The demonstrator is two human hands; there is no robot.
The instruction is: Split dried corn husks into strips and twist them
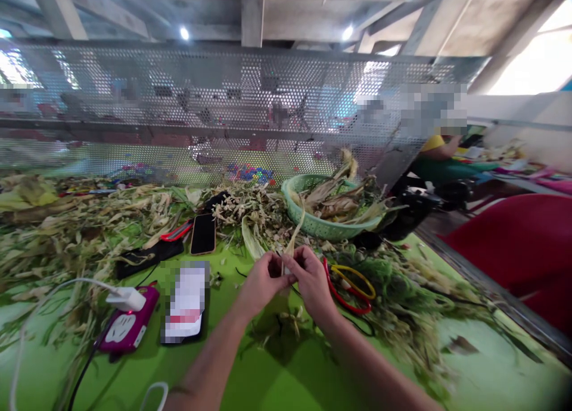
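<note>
My left hand [263,281] and my right hand [310,275] meet over the green table, fingertips pinched together. Between them is a thin pale strip of dried husk [295,233], its curled end rising above my fingers. A dark thin strand shows near the fingertips; its full length is hidden. Beneath my hands lies a small bunch of husk bits [292,323] with a dark tie or wire. A wider pale green husk [252,239] lies just beyond my left hand. To the right of my right hand rest scissors [348,289] with red and yellow handles.
A green plastic basket [308,223] of dried husks stands behind my hands. Left are a dark phone [203,234], a lit phone [184,304] and a purple power strip [127,327] with cables. Husk scraps [102,229] spread widely. A perforated metal screen [250,110] stands behind; a person sits far right.
</note>
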